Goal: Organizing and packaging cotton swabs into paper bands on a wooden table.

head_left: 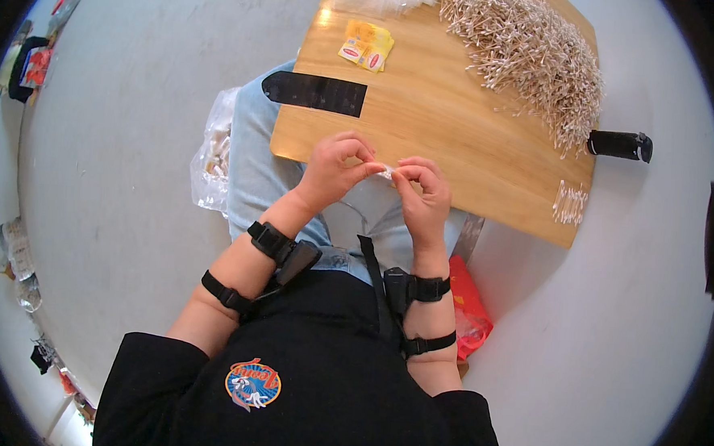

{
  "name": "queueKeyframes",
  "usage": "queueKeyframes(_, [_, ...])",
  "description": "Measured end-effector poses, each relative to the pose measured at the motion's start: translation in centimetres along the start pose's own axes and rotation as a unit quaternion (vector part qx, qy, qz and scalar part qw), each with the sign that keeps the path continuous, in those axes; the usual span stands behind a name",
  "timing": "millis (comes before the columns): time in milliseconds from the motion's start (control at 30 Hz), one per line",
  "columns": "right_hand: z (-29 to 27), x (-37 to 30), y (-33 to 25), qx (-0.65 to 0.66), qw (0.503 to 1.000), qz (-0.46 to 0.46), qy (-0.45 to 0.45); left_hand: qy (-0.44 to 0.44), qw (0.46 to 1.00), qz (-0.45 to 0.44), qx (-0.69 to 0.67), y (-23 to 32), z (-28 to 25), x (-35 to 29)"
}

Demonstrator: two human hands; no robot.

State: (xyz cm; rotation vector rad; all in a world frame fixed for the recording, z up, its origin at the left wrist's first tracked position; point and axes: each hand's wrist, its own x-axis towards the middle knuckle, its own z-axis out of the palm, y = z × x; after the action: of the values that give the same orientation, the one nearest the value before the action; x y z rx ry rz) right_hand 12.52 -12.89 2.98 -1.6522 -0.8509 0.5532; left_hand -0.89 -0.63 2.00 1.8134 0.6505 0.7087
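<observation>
Wooden board (428,105) as landmark: at its near edge, the left hand (335,171) and right hand (424,198) pinch a whitish thing (388,172), too small to make out, between thumbs and fingers. Swabs (535,59) heap over the board's far right; yellow cards (367,46) and a black strip (323,94) lie on its left.

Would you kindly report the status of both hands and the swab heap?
Left hand, right hand: both pinching a white item, details too small. Swab heap: loose, far right of board. Nothing seen blocking either hand.
</observation>
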Motion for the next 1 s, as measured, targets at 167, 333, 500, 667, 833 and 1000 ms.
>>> queueKeyframes(167, [-0.1, 0.0, -0.7, -0.018, 0.997, -0.051, -0.046, -0.011, 1.000, 0.013, -0.018, 0.7, 0.0, -0.8])
queueKeyframes(333, [-0.7, 0.2, -1.0, -0.014, 0.995, -0.067, -0.068, -0.023, 0.999, 0.045, 0.016, 1.5, -1.3, -0.5])
queueKeyframes(500, [-0.4, 0.1, -3.5, 0.005, 0.993, -0.054, -0.109, -0.044, 0.994, 0.091, 0.044, 2.6, -4.0, -1.1])
queueKeyframes(667, [1.0, 0.4, -5.9, 0.036, 0.982, -0.051, -0.180, -0.073, 0.991, 0.106, 0.039, 3.7, -7.7, -2.0])
queueKeyframes(833, [2.5, 1.6, -4.6, 0.060, 0.982, -0.019, -0.180, 0.029, 0.998, 0.043, 0.039, 0.9, -14.2, -3.2])
queueKeyframes(1000, [1.0, 3.0, 2.7, 0.018, 0.993, 0.102, -0.052, 0.397, 0.860, -0.285, -0.149, -12.2, -21.1, -8.5])
